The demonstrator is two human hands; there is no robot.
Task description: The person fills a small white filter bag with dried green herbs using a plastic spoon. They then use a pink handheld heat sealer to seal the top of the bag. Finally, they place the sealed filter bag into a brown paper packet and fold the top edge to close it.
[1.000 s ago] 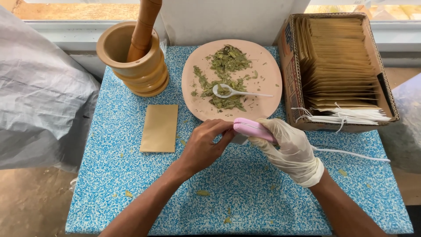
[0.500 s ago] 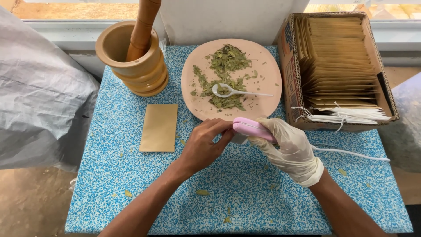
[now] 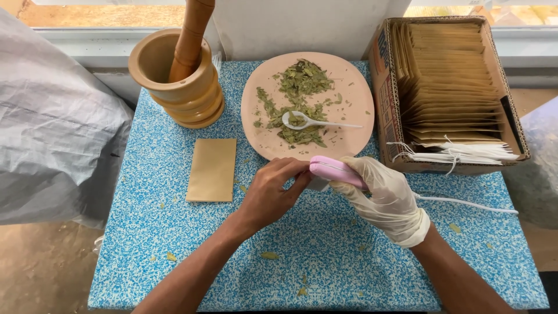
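The gloved right hand (image 3: 386,195) is clamping a pink handheld sealer (image 3: 337,171) near the middle of the blue speckled table (image 3: 349,261), fingers closed around it, while the bare left hand (image 3: 270,192) is pinching a small pale sachet (image 3: 318,184), mostly hidden, at the sealer's tip. Sealing appears to be in hand, calling for steady pressure. Both forearms are reaching in from the near edge, below the pink plate (image 3: 354,136) of dried leaves.

Bright, even daylight from the far window; soft shadows, sharp focus.
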